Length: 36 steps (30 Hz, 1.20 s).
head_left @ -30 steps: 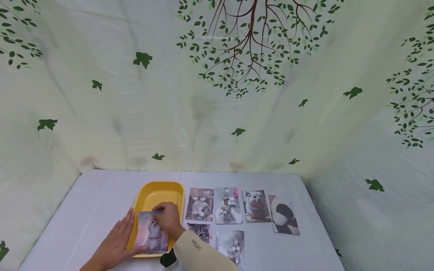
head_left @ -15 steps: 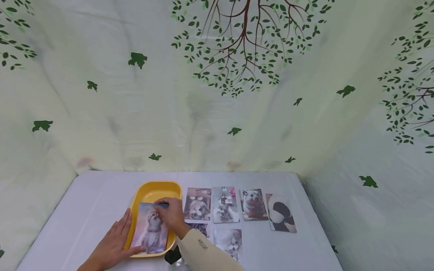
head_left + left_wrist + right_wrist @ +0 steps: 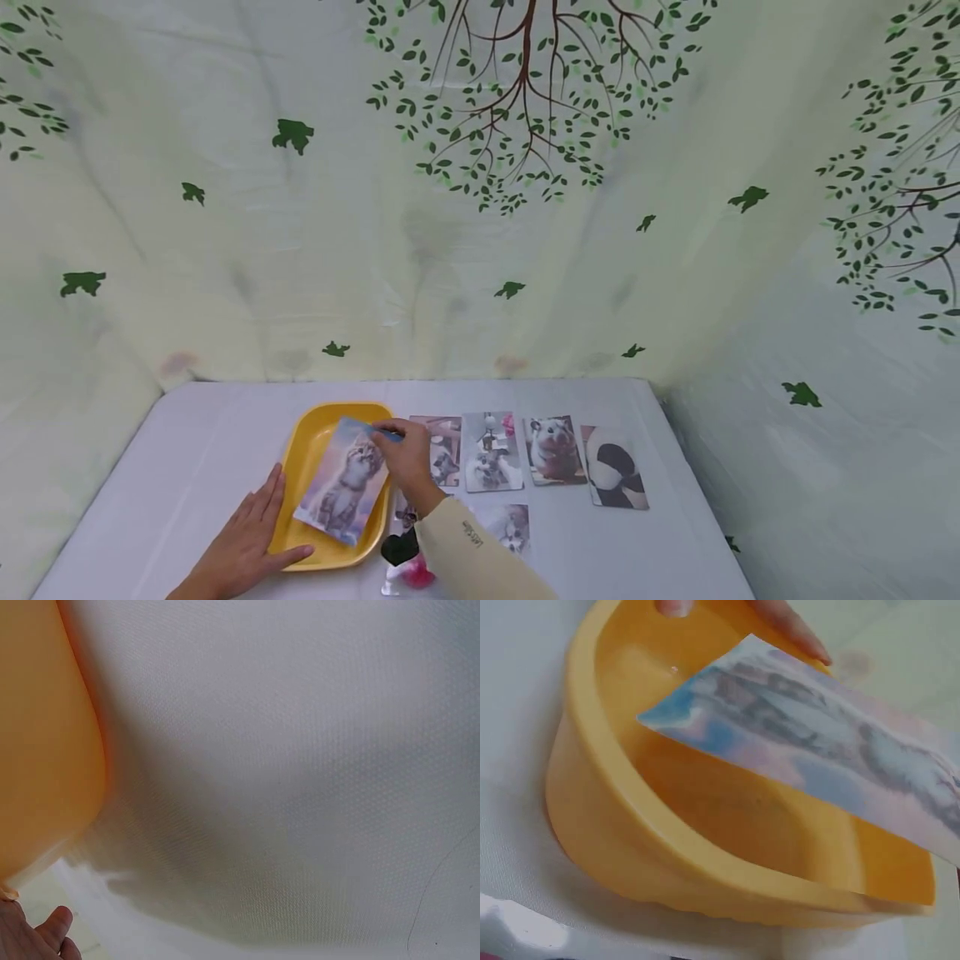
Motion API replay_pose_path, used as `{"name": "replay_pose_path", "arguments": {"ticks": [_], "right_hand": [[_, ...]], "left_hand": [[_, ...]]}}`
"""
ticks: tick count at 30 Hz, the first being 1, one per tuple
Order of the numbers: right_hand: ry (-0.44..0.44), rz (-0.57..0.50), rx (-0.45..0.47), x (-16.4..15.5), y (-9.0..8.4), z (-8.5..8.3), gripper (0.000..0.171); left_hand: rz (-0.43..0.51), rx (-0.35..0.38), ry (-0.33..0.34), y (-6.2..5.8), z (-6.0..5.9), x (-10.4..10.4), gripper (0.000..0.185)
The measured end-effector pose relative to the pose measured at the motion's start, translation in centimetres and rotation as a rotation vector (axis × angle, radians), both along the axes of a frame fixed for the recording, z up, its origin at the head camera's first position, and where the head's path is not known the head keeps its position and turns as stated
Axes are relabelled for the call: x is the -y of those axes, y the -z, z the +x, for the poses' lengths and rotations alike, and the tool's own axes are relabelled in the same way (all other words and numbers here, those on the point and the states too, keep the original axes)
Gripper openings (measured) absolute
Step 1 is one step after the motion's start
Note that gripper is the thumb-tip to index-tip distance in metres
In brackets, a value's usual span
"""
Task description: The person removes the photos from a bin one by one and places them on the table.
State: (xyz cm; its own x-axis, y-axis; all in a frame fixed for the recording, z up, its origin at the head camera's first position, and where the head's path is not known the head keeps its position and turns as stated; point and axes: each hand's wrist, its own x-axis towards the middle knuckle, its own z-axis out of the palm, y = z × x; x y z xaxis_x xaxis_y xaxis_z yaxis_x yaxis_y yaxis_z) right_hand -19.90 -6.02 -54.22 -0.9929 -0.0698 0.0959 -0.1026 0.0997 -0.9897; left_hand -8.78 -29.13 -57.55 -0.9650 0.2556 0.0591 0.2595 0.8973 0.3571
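Two hands worked at the yellow tray. Right hand pinched the far top corner of the kitten photo, fingers curled on its edge. Photo hung tilted over the tray, long axis running from the far right corner down toward the near left; its low end sat over the tray's near rim, though touching or not I could not tell. Right wrist view showed the photo slanting above the tray's hollow, which looked bare beneath it.

Left hand lay flat, fingers straight, on the white table against the tray's near left side, thumb at the rim. It gripped nothing.

Right of the tray, a row of animal photos: cat partly behind the right hand, another cat scene, hamster, panda. One more lay nearer, beside the cream sleeve. None lay between photo and tray.
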Motion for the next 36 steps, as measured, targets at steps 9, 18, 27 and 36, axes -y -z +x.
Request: {"name": "replay_pose_path", "arguments": {"ticks": [9,18,27,36], "right_hand": [[-0.010,-0.088,-0.004,-2.5,-0.8,0.4,0.013],[-0.054,-0.152,-0.002,-6.3,-0.3,0.5,0.020],[-0.077,-0.108,0.045,-10.7,-1.0,1.8,0.019],[-0.154,-0.090,0.081,-16.0,-1.4,3.0,0.023]], "left_hand": [[0.032,0.033,-0.001,-0.2,-0.2,-0.1,0.116],[-0.001,-0.042,0.020,0.4,-0.4,0.2,0.117],[0.023,-0.048,0.034,0.5,-0.2,0.3,0.115],[0.035,-0.002,0.021,0.4,-0.3,0.2,0.115]]}}
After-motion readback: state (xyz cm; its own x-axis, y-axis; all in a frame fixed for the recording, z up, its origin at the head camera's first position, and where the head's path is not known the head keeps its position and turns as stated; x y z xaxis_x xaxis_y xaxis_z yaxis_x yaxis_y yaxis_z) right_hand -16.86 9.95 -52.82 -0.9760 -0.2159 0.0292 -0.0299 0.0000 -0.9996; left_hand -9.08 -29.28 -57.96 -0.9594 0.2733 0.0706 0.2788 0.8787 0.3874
